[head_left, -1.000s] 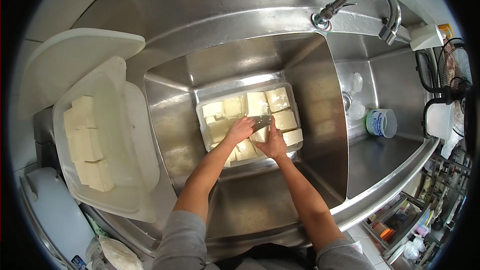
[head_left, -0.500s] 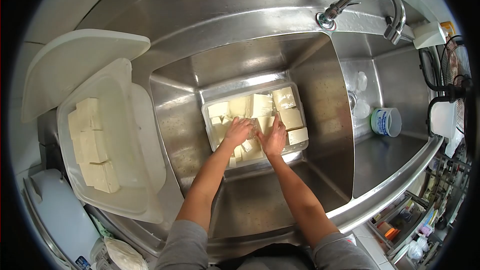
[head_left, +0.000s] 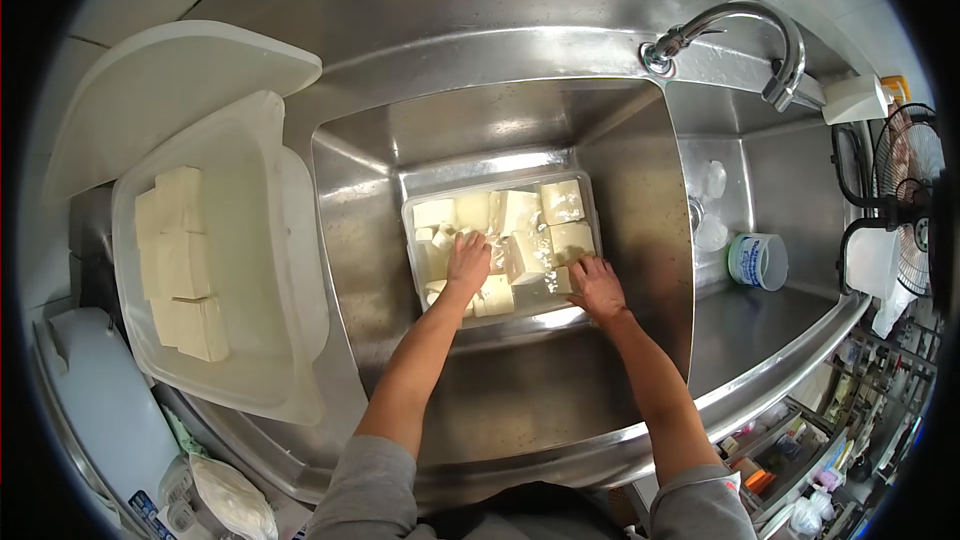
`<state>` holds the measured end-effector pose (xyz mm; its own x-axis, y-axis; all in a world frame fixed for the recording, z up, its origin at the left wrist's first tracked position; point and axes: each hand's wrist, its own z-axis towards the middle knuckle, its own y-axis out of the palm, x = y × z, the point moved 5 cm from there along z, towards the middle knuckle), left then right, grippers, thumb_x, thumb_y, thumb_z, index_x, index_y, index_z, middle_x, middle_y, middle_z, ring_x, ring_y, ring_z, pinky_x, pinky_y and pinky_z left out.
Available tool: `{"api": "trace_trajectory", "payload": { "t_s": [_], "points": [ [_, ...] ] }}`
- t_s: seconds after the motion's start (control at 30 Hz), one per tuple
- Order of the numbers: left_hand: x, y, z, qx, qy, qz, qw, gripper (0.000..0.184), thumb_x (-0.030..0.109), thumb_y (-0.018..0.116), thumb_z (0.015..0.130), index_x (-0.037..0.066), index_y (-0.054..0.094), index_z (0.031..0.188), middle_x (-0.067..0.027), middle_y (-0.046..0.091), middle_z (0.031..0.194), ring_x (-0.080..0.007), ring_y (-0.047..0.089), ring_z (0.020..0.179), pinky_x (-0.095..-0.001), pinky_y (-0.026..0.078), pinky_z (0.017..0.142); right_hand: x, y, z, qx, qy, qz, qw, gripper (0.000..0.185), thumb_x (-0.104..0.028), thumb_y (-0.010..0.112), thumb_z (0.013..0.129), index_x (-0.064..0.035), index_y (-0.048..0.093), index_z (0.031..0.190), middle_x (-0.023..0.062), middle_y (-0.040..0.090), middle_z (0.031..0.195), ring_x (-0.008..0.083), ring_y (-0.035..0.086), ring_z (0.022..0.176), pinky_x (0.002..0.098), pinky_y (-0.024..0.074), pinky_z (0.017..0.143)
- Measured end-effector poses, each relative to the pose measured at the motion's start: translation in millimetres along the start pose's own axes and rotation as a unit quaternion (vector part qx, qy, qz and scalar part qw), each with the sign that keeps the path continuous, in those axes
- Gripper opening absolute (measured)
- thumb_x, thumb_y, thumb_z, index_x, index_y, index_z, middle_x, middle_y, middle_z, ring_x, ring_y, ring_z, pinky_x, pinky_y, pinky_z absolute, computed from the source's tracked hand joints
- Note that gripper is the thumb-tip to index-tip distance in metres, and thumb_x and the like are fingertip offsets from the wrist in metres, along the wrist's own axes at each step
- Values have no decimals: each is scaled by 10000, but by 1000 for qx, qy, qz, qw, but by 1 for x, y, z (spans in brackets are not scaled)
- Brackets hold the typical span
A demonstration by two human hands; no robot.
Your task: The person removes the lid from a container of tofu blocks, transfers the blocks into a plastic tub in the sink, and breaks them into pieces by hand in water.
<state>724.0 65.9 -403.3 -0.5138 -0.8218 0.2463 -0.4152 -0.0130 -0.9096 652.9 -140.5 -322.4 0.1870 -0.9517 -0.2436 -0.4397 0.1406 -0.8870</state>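
White tofu blocks lie in water inside a clear plastic container, which rests on the floor of the steel sink. My left hand reaches over the container's left half, fingers stretched out among the blocks and touching the tofu, holding nothing that I can see. At the lower right corner, my right hand has its thumb and fingers around the edge of a tofu block, partly hidden by the hand.
Left of the sink stands a large translucent tub with more tofu in liquid, a white lid behind it. A curved faucet rises at the back. The right basin holds a small white tub. A fan stands far right.
My right hand has moved from the container's middle to its lower right corner, and the corner block has shifted left. My left hand has moved slightly left, away from the clear thing between the hands.
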Motion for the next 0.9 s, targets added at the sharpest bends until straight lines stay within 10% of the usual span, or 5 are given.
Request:
{"api": "trace_trajectory", "payload": {
  "t_s": [0.3, 0.53, 0.77, 0.9],
  "points": [
    [6, 2, -4, -21, -74, -47, 996, 333, 156, 553, 731, 32, 557, 1040, -114, 465, 1156, -227, 334, 1187, -428, 215, 984, 6, 15, 9, 29, -50, -20, 998, 478, -132, 699, 577, -98, 442, 979, 100, 512, 936, 262, 515, 932, 377, 426, 791],
    [1, 5, -17, 44, -89, -90, 991, 342, 135, 551, 731, 83, 539, 1069, -106, 465, 1170, -226, 340, 1195, -430, 222, 975, 13, -64, 23, -76, 139, 137, 978, 579, -242, 726, 521, -57, 474, 1008, 169, 603, 923, 320, 582, 885, 386, 475, 761],
    [-27, -9, -23, 63, -148, -135, 978, 387, 152, 622, 694, 113, 536, 1070, -76, 479, 1101, -204, 397, 1123, -396, 276, 912, 47, -79, 98, -105, 119, 248, 956, 675, -229, 753, 527, -4, 491, 1107, 159, 604, 968, 245, 581, 914, 320, 461, 797],
    [-32, -18, -26, 48, -144, -115, 982, 352, 179, 630, 714, 113, 551, 1050, -76, 487, 1080, -213, 437, 1063, -385, 289, 893, 57, -64, 108, 100, 114, 267, 952, 541, -190, 702, 592, 0, 513, 1062, 174, 599, 961, 289, 576, 913, 348, 461, 783]
  ]
}}
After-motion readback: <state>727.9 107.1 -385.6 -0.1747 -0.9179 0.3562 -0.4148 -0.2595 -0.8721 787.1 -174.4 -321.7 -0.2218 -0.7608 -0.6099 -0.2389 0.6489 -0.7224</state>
